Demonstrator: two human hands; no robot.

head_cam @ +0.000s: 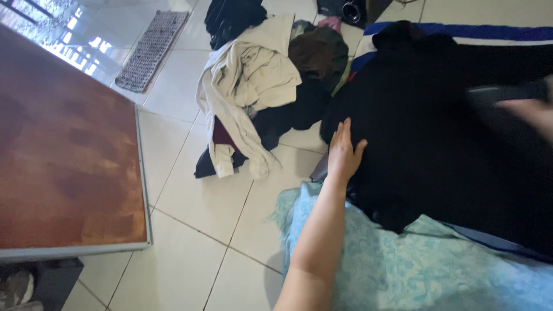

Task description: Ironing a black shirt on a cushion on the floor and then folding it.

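A large black garment (438, 144) lies spread on the floor over a blue-edged cloth (461, 30). My left hand (344, 152) rests flat on its left edge, fingers extended, holding nothing. My right hand (533, 112) is blurred at the right border, over the garment. It is wrapped around a dark grey object (495, 93) whose shape is too smeared to name. A light blue patterned cloth (415, 270) covers my lap under the left forearm.
A pile of clothes (253, 86), cream, brown and dark, sits on the white floor tiles (196, 196) left of the garment. A brown wooden tabletop with a metal edge (63, 161) fills the left side. A grey mat (151, 49) lies at the back.
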